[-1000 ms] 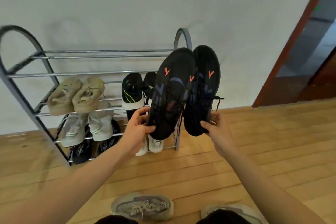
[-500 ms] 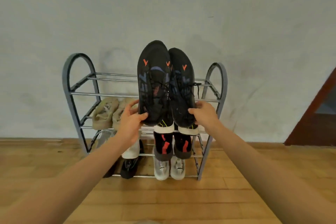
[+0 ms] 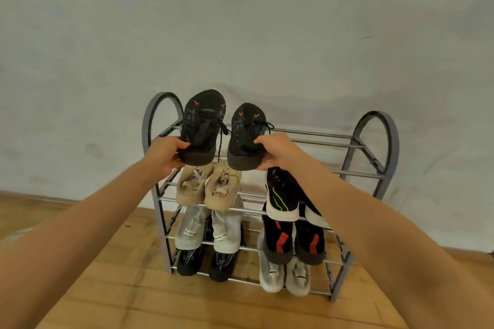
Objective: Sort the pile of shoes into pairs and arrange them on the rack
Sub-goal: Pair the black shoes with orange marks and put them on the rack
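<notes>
Two black sneakers with small orange marks are held over the left half of the top tier of a grey metal shoe rack [image 3: 379,139]. My left hand [image 3: 165,153] grips the heel of the left black sneaker [image 3: 201,125]. My right hand [image 3: 278,149] grips the heel of the right black sneaker [image 3: 247,133]. Both shoes point toes away from me, laces up, a small gap between them. Whether they touch the top bars I cannot tell.
Lower tiers hold pairs: beige sneakers [image 3: 208,188], black shoes with green stripes and white soles [image 3: 283,199], light grey shoes [image 3: 208,230], black-and-red shoes [image 3: 291,242], black shoes [image 3: 203,262], pale grey sneakers [image 3: 284,275]. The rack stands on a wooden floor [image 3: 128,288] against a pale wall.
The black sneakers were held soles toward me, side by side; now they are tipped flatter, laces up, over the top tier's left half. The view has moved closer and to the left.
</notes>
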A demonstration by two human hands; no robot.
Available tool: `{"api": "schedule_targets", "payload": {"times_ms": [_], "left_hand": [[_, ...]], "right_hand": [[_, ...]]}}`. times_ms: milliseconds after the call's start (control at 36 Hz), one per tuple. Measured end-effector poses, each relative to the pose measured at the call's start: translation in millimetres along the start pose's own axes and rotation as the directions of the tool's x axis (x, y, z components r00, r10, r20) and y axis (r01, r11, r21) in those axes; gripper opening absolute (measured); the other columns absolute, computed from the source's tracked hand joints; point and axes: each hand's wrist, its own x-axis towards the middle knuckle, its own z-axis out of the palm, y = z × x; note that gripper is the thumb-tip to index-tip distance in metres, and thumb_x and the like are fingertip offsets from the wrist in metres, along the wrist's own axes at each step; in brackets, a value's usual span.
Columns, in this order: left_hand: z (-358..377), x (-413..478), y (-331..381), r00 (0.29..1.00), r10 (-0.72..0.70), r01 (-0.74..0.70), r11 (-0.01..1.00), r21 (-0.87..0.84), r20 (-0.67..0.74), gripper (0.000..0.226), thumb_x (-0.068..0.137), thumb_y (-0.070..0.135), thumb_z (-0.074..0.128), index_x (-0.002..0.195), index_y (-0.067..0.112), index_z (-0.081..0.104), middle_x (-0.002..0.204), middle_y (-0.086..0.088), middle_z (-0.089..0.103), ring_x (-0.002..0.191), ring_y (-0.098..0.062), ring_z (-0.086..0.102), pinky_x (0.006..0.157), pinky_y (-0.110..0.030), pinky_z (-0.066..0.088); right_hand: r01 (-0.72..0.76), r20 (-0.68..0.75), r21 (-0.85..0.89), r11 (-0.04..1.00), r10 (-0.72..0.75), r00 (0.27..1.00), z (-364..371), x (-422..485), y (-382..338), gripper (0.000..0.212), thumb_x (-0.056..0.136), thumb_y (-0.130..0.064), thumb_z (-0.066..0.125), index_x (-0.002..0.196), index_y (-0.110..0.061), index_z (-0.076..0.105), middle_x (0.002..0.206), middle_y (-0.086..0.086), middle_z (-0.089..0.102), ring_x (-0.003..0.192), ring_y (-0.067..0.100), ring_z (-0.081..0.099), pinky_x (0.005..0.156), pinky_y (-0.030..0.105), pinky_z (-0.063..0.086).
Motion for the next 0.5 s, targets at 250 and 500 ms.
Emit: {"api": "schedule_targets", "payload": {"times_ms": [250,500], "left_hand": [[-9.2,23.6,13.2,0.998,-0.059,0.060,0.997,0.058,-0.026,0.028,0.090,-0.008,0.047,0.116,0.001,0.046,0.123,-0.022,0.054,0.107,-0.034,0.056,0.084,-0.043,0.050],[-3.8,41.4,17.7,0.998,-0.016,0.027,0.976,0.218,-0.055,0.028,0.096,0.003,0.045,0.124,0.001,0.047,0.128,-0.020,0.055,0.116,-0.033,0.056,0.090,-0.042,0.050]], "right_hand": [[-0.035,0.078,0.012,0.999,0.034,0.996,30.1,16.2,-19.3,0.019,0.096,-0.005,0.047,0.114,-0.001,0.049,0.091,0.018,0.060,0.112,0.039,0.060,0.095,0.048,0.051],[-0.067,0.097,-0.002,0.998,0.067,0.993,35.3,28.3,-16.1,0.032,0.097,-0.013,0.049,0.127,-0.002,0.045,0.092,0.015,0.059,0.110,0.036,0.062,0.094,0.044,0.053]]}}
